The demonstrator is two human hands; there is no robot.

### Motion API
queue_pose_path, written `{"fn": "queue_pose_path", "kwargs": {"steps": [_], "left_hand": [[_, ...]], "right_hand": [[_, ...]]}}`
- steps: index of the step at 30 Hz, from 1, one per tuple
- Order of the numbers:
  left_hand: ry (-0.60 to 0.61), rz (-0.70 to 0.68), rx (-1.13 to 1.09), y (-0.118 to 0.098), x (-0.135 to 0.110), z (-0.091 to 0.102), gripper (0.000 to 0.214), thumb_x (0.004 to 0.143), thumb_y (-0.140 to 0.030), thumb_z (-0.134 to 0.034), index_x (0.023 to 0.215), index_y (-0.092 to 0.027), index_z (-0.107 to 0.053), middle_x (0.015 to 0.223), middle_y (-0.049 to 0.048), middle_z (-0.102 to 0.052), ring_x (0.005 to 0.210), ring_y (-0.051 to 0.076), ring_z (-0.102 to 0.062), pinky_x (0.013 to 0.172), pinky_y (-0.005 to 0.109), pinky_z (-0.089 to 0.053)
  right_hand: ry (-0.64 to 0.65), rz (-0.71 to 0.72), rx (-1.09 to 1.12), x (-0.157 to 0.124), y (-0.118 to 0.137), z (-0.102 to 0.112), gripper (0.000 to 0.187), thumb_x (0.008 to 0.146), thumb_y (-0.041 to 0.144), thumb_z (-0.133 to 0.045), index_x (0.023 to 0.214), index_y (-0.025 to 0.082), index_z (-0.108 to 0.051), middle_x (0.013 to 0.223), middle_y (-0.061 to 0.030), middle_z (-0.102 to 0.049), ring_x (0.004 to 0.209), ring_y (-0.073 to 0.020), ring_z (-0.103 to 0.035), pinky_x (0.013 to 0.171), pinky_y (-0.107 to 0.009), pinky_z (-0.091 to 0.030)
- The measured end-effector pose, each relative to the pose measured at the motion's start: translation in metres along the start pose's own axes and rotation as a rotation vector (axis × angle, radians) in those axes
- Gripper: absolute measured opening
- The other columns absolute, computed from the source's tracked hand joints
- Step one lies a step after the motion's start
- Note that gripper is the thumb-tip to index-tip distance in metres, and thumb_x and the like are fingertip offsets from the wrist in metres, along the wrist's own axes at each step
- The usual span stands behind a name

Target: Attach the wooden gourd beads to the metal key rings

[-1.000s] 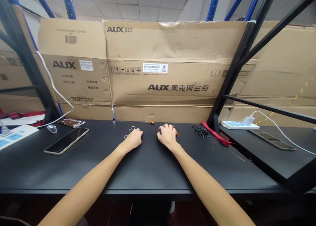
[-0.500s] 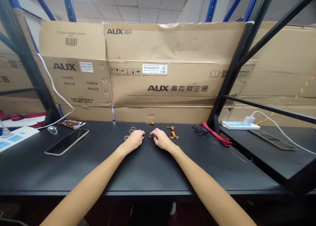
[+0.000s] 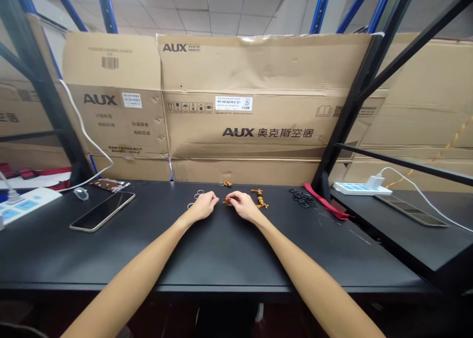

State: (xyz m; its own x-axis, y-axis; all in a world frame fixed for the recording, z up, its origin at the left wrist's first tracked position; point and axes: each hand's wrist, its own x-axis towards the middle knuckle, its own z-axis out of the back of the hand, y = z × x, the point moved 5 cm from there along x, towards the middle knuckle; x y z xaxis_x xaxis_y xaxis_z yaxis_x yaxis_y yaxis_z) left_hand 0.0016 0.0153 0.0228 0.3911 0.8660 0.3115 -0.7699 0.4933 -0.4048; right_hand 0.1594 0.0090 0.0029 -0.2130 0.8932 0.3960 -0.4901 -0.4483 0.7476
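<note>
In the head view, my right hand [image 3: 242,206] is closed in a pinch on a small brown figure-like charm [image 3: 226,201] at the fingertips, partly hidden by them. My left hand [image 3: 207,205] is just left of it, thumb and fingers pressed together; whatever they hold, if anything, is too small to make out. Several thin metal rings [image 3: 196,196] lie beside the left hand, partly behind it. Right of my right hand are more brown charms [image 3: 260,199], close together. Another brown charm [image 3: 228,184] with a ring at its left end sits farther back.
A pile of black clips [image 3: 303,198] and a red strap [image 3: 325,202] lie at the right. On the left are a phone [image 3: 103,211], a brown packet [image 3: 110,185] and a power strip [image 3: 27,206]. Cardboard [image 3: 240,151] stands along the table's back edge.
More of the brown charm shows at my right fingertips. My left fingers are closed more tightly together. The whole view has shifted slightly.
</note>
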Motion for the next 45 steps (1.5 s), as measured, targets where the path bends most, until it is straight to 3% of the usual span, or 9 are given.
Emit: {"fn": "queue_pose_path", "kwargs": {"steps": [4, 13, 21, 28, 34, 45], "left_hand": [[0.002, -0.003, -0.111, 0.004, 0.001, 0.000, 0.027, 0.090, -0.033, -0.039, 0.078, -0.018, -0.058, 0.079, 0.0035, -0.067, 0.074, 0.017, -0.061, 0.072, 0.027, -0.044], [0.102, -0.001, -0.404, 0.010, 0.005, -0.011, 0.043, 0.085, -0.050, -0.041, 0.069, -0.015, -0.060, 0.056, 0.0021, -0.065, 0.048, 0.013, -0.057, 0.057, 0.025, -0.045], [0.231, 0.068, -0.689, 0.023, 0.008, -0.025, 0.033, 0.074, -0.043, -0.063, 0.083, -0.012, -0.068, 0.085, 0.0085, -0.073, 0.085, 0.021, -0.068, 0.082, 0.030, -0.051], [0.181, 0.078, -0.794, 0.018, 0.007, -0.024, 0.026, 0.070, -0.036, -0.070, 0.078, -0.011, -0.067, 0.082, 0.0083, -0.072, 0.084, 0.022, -0.069, 0.082, 0.033, -0.053], [0.252, 0.136, -0.860, 0.018, 0.005, -0.027, 0.028, 0.063, -0.027, -0.076, 0.085, -0.013, -0.066, 0.084, 0.0067, -0.073, 0.089, 0.022, -0.068, 0.086, 0.033, -0.052], [0.220, -0.001, -0.726, 0.000, 0.001, -0.014, 0.033, 0.077, -0.044, -0.064, 0.078, -0.010, -0.064, 0.074, 0.0077, -0.070, 0.066, 0.017, -0.068, 0.062, 0.027, -0.055]], "right_hand": [[-0.021, 0.002, -0.029, 0.001, -0.007, 0.001, 0.026, 0.082, 0.021, -0.043, 0.097, 0.016, -0.063, 0.089, -0.0055, -0.068, 0.080, -0.0154, -0.063, 0.080, -0.029, -0.050], [0.057, 0.008, 0.250, 0.009, -0.019, -0.008, 0.029, 0.080, 0.023, -0.045, 0.099, 0.014, -0.065, 0.073, -0.0037, -0.064, 0.062, -0.0131, -0.060, 0.068, -0.029, -0.051], [0.069, -0.065, 0.349, 0.006, -0.019, -0.009, 0.025, 0.075, 0.027, -0.057, 0.094, 0.014, -0.066, 0.075, -0.0037, -0.067, 0.068, -0.0136, -0.062, 0.072, -0.029, -0.052], [0.039, -0.071, 0.257, 0.006, -0.019, -0.007, 0.024, 0.072, 0.021, -0.057, 0.092, 0.013, -0.068, 0.075, -0.0041, -0.068, 0.062, -0.0124, -0.059, 0.064, -0.027, -0.051], [0.032, -0.043, 0.162, 0.006, -0.019, -0.006, 0.025, 0.072, 0.021, -0.054, 0.091, 0.015, -0.069, 0.074, -0.0036, -0.068, 0.067, -0.0139, -0.061, 0.061, -0.024, -0.048], [0.018, -0.022, 0.228, 0.003, -0.008, -0.005, 0.021, 0.072, 0.026, -0.055, 0.086, 0.015, -0.067, 0.069, -0.0016, -0.064, 0.060, -0.0115, -0.055, 0.061, -0.024, -0.045]]}}
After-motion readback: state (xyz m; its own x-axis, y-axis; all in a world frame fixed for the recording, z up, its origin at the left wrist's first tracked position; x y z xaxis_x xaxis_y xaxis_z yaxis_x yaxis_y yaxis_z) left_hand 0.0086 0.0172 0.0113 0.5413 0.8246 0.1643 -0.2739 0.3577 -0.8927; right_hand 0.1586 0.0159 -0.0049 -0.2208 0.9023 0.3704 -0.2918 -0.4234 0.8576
